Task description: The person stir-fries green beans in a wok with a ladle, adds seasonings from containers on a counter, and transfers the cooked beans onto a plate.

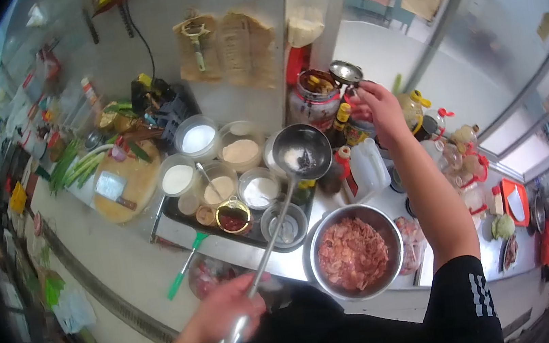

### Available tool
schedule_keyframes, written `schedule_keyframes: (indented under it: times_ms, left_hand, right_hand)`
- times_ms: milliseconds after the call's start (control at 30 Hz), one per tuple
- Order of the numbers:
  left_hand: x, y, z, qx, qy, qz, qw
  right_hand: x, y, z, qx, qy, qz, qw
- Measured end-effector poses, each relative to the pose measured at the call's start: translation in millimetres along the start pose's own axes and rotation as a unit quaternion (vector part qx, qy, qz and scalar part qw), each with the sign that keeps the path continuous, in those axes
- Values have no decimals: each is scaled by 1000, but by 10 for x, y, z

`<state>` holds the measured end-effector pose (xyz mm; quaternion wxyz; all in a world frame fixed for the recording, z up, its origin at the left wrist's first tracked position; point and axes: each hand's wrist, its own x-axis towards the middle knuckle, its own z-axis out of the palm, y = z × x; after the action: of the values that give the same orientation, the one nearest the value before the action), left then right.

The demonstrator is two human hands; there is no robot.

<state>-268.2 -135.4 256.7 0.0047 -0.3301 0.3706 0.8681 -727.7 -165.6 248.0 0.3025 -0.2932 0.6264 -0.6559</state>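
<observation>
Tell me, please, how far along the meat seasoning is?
Done: cut meat fills the steel bowl; the ladle holds white and dark powder. In hand: left hand grips the ladle, right hand reaches the bottles. Left: the powder seems not yet on the meat.

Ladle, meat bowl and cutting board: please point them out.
ladle [301, 151], head view, inside of its scoop.
meat bowl [395, 232], head view, right rim.
cutting board [145, 177], head view, bare wood.

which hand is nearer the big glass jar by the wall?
Right. The right hand sits just beside the glass jar; the left hand is far off at the counter's near edge, gripping the ladle handle.
</observation>
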Motion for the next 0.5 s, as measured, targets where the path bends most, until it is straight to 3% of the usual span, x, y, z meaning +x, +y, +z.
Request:
schedule_keyframes:
  times_ms: [100,233,300,367,500]
  left_hand:
    - [-132,-140,38,41,-39,-30,998]
    - [-37,-356,80,170,-112,-93,975]
    - [93,-568,168,203,-186,-105,955]
    - [203,-813,491,228,-221,-145,937]
    - [490,-1565,1246,280,-312,-198,886]
  right_hand:
    - [-1096,-68,-147,42,-37,16,998]
    - [-2984,296,-333,27,63,63,996]
    - [-4018,403,-259,111,50,167,978]
    - [-4899,498,-178,164,13,225,960]
    - [-6075,511,57,225,44,260,938]
